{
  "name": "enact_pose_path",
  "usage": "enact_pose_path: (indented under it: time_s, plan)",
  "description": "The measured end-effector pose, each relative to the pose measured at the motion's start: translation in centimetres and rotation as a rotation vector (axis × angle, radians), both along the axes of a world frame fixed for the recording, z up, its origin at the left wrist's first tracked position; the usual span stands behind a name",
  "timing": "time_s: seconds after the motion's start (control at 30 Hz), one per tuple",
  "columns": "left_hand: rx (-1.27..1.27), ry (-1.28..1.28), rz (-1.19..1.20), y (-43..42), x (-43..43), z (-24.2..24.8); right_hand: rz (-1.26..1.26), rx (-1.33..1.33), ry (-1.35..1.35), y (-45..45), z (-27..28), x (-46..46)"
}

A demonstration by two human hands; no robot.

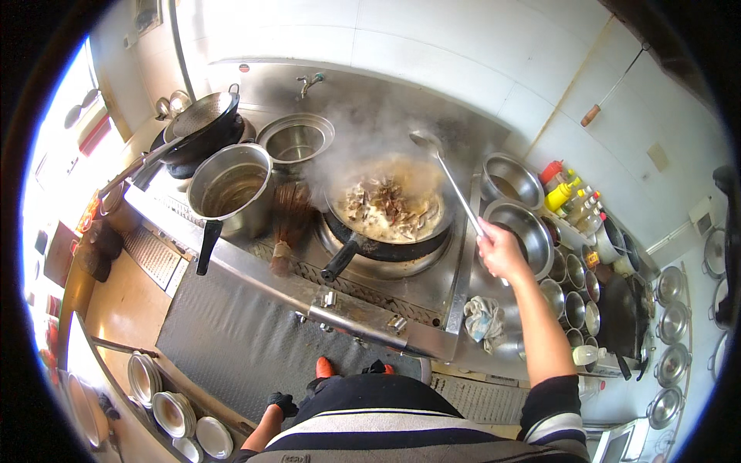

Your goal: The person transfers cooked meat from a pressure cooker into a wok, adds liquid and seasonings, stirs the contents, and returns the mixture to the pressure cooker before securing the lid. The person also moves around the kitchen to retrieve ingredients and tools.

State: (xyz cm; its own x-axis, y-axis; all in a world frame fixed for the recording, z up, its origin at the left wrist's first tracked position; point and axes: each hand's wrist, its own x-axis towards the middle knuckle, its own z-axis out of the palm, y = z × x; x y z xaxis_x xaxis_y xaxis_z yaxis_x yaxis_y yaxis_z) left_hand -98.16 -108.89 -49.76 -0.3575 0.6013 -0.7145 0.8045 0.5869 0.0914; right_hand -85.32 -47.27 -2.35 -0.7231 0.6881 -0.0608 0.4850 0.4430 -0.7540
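Note:
My right hand (pixel 502 250) grips the long handle of a metal ladle (pixel 460 188). The bowl of the ladle is raised at the far right rim of a black wok (pixel 370 250), in the steam. Inside the wok, a pale, bubbling liquid holds brown, sliced food (pixel 385 202). The wok sits on a burner, its black handle pointing towards me. Low by my side is my left hand (pixel 282 404), covered by something black that looks like a glove or cloth; its fingers are not clear.
Left of the wok stand a bamboo wok brush (pixel 289 220), a deep pot (pixel 231 185) and a round metal container (pixel 295 142). Metal bowls (pixel 518 226), a crumpled cloth (pixel 485 321), seasoning cups (pixel 574 309) and squeeze bottles (pixel 558 197) are to the right. Stacked bowls (pixel 173 414) lie behind, lower left.

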Motion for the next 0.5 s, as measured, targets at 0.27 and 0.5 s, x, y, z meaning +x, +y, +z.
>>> enact_pose_path:
  time_s: [0.27, 0.5]
  plan:
    - [0.017, -0.077, -0.105, -1.0, -1.3, -1.3, -0.126, -0.682, 0.121, -5.6, -3.3, -1.3]
    - [-0.005, -0.060, 0.087, -0.8, 0.4, -1.9, -0.064, -0.406, 0.166, -3.2, 1.6, 0.2]
